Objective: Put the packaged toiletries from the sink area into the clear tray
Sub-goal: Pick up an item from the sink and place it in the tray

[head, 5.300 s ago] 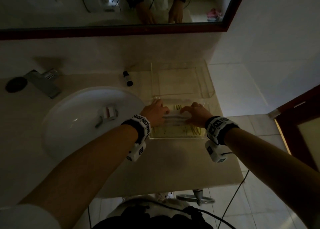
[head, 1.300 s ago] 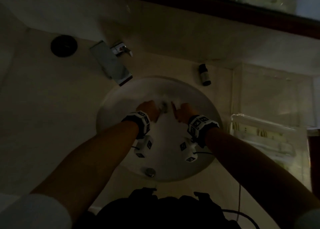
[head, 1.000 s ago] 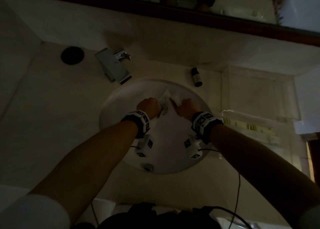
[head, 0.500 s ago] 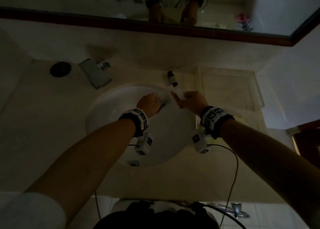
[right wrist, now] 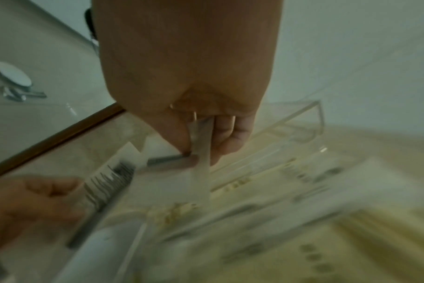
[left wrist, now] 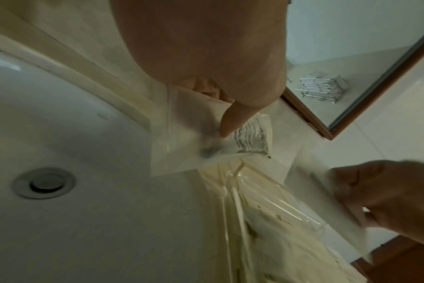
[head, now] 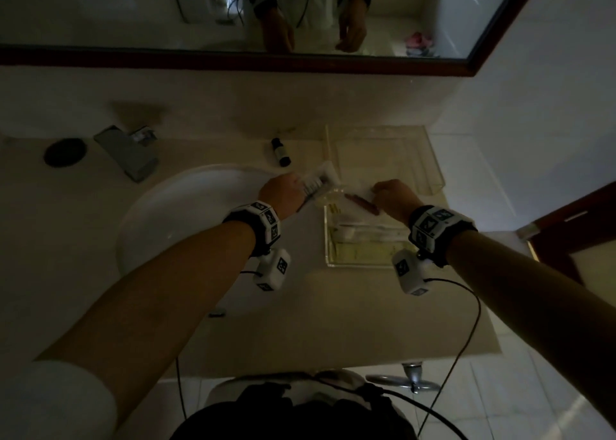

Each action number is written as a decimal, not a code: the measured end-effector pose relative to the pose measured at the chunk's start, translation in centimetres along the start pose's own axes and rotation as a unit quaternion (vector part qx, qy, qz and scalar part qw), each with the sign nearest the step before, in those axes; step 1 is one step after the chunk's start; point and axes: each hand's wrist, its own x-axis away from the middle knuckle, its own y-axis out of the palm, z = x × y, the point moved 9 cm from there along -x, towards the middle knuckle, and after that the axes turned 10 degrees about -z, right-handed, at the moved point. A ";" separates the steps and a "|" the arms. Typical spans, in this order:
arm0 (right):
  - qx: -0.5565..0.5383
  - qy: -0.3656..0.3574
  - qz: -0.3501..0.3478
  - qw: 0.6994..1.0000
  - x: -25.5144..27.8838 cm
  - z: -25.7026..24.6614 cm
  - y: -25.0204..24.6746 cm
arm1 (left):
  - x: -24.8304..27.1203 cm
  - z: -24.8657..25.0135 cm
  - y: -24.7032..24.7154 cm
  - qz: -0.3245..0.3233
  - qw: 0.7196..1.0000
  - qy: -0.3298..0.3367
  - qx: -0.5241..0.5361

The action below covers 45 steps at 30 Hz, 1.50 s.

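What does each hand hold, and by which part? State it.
Left hand: a printed white packet, near end. Right hand: a clear packet, pinched at its top edge.

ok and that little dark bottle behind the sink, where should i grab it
Take the small dark bottle round its body, from above, thumb and finger on its two long sides. It seems to lie flat on the counter, cap toward the wall, open space either side. The left hand is nearer, but holds a white packet now.
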 end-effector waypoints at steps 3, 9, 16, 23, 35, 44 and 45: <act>0.049 -0.003 -0.027 0.998 0.5 1.9 -0.2 | -0.1 1.7 0.8 -0.002 1.000 0.005 0.003; 0.133 -0.004 -0.071 0.989 1.2 5.1 0.0 | -0.6 4.5 2.9 -0.002 1.000 0.024 0.000; 0.152 0.007 -0.073 0.986 1.4 7.8 -0.4 | -0.9 6.9 5.0 -0.033 0.999 0.027 -0.017; 0.035 -0.035 -0.031 0.998 1.4 8.4 -2.3 | -1.8 9.1 7.5 -0.081 0.993 0.063 -0.061; 0.050 -0.095 0.055 0.993 0.1 7.4 -4.8 | -4.4 11.4 8.8 -0.039 0.984 0.116 -0.128; 0.052 -0.073 -0.029 0.996 -0.9 8.3 -2.7 | -4.3 10.1 11.4 -0.094 0.970 0.132 -0.183; 0.055 -0.075 -0.030 0.995 -1.0 8.2 -2.6 | -4.2 10.0 11.6 -0.101 0.967 0.135 -0.190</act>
